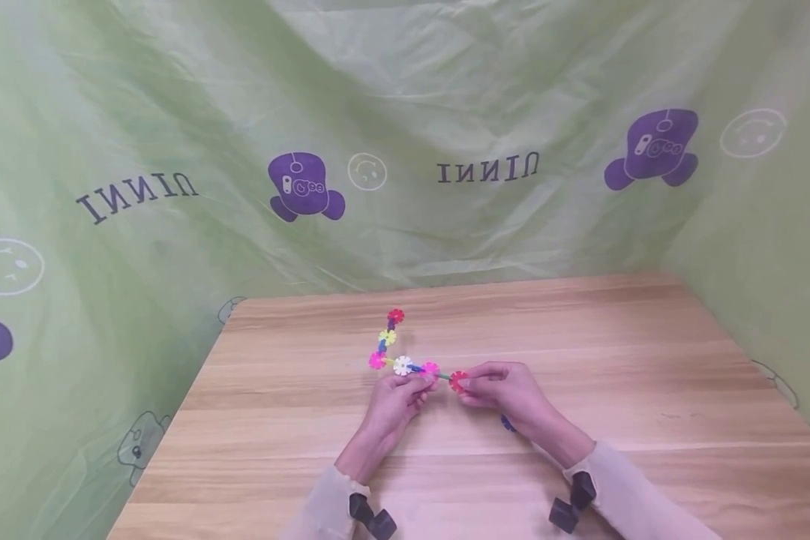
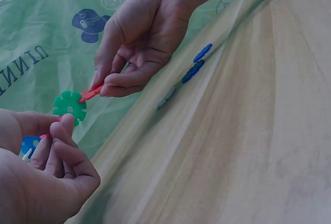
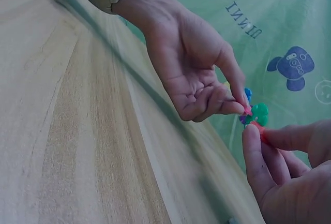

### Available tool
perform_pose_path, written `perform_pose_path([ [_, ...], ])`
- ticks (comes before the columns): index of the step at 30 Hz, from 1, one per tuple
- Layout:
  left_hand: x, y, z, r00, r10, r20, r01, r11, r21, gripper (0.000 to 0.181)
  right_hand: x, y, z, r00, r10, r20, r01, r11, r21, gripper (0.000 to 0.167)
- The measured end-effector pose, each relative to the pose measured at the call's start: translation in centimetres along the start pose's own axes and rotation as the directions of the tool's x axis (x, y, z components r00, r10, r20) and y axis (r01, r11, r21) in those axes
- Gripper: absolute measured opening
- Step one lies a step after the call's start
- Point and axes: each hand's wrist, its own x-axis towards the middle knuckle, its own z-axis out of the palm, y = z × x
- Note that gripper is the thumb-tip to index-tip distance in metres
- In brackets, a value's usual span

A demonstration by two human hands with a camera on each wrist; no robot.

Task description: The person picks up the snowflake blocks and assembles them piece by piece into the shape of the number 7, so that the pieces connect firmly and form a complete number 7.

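A bent chain of notched plastic snowflake discs hangs between the two hands above the table. My left hand [image 1: 390, 409] pinches a pink disc [image 1: 430, 370] in it. At the chain's right end my right hand [image 1: 516, 397] pinches a red disc [image 1: 457, 382] between thumb and fingers. A green disc [image 2: 70, 107] joins the pink and red ones, showing in the gap between the hands. Leftward from the pink disc run a blue disc, a white disc [image 1: 402, 365] and another pink disc [image 1: 377, 361]. From there the chain bends away past a yellow disc [image 1: 387, 337] to a red end disc [image 1: 396, 316].
Loose discs lie on the wooden table [image 1: 277, 450] near the right forearm: a blue disc [image 2: 202, 53], a darker blue disc [image 2: 193, 71] and a pale disc [image 2: 166, 99]. A green printed curtain [image 1: 405, 90] hangs behind and beside the table.
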Motion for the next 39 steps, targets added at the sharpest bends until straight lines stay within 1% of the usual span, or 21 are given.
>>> perform_pose_path([
  [6, -0.1, -0.1, -0.1, 1.0, 0.011, -0.006, -0.012, 0.999, -0.04, 0.02, 0.1, 0.3, 0.8, 0.999, 0.008, -0.039, -0.009, 1.0, -0.011, 0.028],
  [8, -0.2, -0.1, -0.2, 1.0, 0.014, -0.008, -0.014, 0.999, -0.052, 0.016, 0.1, 0.5, 1.0, 0.999, 0.015, -0.041, -0.016, 1.0, -0.008, 0.028],
  [13, -0.4, 0.0, 0.0, 1.0, 0.002, -0.004, -0.003, 0.996, -0.084, 0.011, 0.3, 1.1, 1.0, 0.999, 0.041, -0.013, -0.04, 0.998, 0.038, 0.029],
  [18, -0.3, -0.3, 0.2, 1.0, 0.003, 0.006, -0.002, 0.994, -0.114, 0.007, 0.5, 1.5, 0.8, 0.999, 0.054, 0.002, -0.054, 0.995, 0.082, 0.024],
  [21, -0.2, -0.4, 0.3, 1.0, 0.006, 0.004, -0.005, 0.994, -0.109, 0.006, 0.6, 1.5, 0.9, 0.998, 0.061, -0.012, -0.06, 0.994, 0.087, 0.024],
  [27, -0.3, -0.5, 0.0, 1.0, 0.015, 0.02, -0.013, 0.994, -0.11, 0.013, 0.7, 0.9, 1.6, 0.997, 0.068, -0.038, -0.066, 0.996, 0.055, 0.028],
  [31, -0.4, -0.5, -0.1, 0.999, 0.015, 0.032, -0.011, 0.992, -0.124, 0.009, 0.6, 0.5, 1.9, 0.997, 0.068, -0.045, -0.067, 0.997, 0.042, 0.032],
  [35, -0.4, -0.6, -0.2, 0.999, 0.015, 0.03, -0.011, 0.99, -0.139, 0.004, 0.7, 0.4, 2.1, 0.997, 0.067, -0.041, -0.065, 0.997, 0.04, 0.037],
  [39, -0.4, -0.5, -0.2, 1.0, 0.013, 0.027, -0.009, 0.992, -0.122, 0.009, 0.7, 0.5, 2.1, 0.996, 0.072, -0.048, -0.069, 0.996, 0.06, 0.038],
])
